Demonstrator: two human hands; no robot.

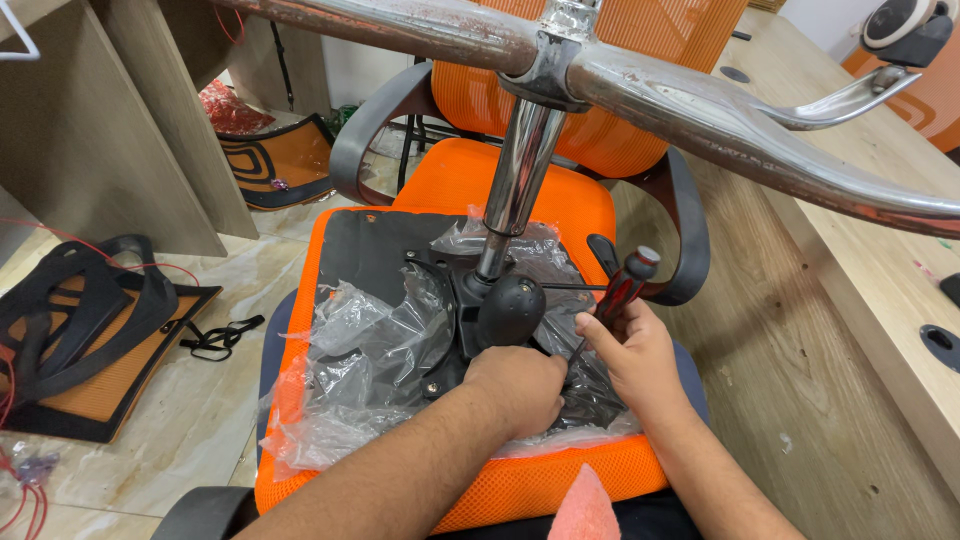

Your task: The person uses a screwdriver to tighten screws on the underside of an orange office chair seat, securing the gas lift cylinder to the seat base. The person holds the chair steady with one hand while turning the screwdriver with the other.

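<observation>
An orange office chair seat (560,485) lies upside down, its black underside plate (365,250) covered in crumpled clear plastic wrap (365,365). A chrome gas cylinder (520,175) rises from the black tilt mechanism (510,310) to the chrome star base (700,110). My left hand (515,385) is fisted, pressing on the mechanism just below its knob. My right hand (625,350) grips a screwdriver with a red and black handle (625,285), its tip pointing down into the mechanism beside my left hand.
A wooden table (830,350) runs along the right. Behind stands an upright orange mesh chair (610,130) with black armrests. Chair back parts in black and orange (90,340) lie on the tiled floor at left, another (280,160) farther back by wooden panels.
</observation>
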